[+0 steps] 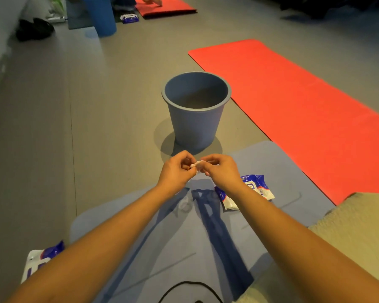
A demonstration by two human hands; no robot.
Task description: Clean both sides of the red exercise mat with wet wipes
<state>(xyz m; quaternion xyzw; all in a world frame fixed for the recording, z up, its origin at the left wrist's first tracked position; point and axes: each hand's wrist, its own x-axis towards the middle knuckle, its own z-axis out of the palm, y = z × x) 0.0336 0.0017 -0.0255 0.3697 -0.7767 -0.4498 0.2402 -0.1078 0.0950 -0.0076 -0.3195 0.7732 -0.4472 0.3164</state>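
The red exercise mat (293, 101) lies flat on the grey floor to my right, running from the far middle to the right edge. My left hand (176, 170) and my right hand (220, 169) meet in front of me and both pinch a small bunched white wet wipe (196, 164) between their fingertips. A blue and white wet wipe pack (253, 189) lies on the blue mat (140, 248) just under my right wrist. A second wipe pack (39, 261) sits at the blue mat's near left, partly hidden by my left forearm.
A blue-grey bin (196, 110) stands open just beyond my hands, between the blue mat and the red mat. Far back are a blue bucket (101, 16), another wipe pack (129, 18), another red mat (164, 7) with a person's hand on it, and dark shoes (34, 28) by the wall.
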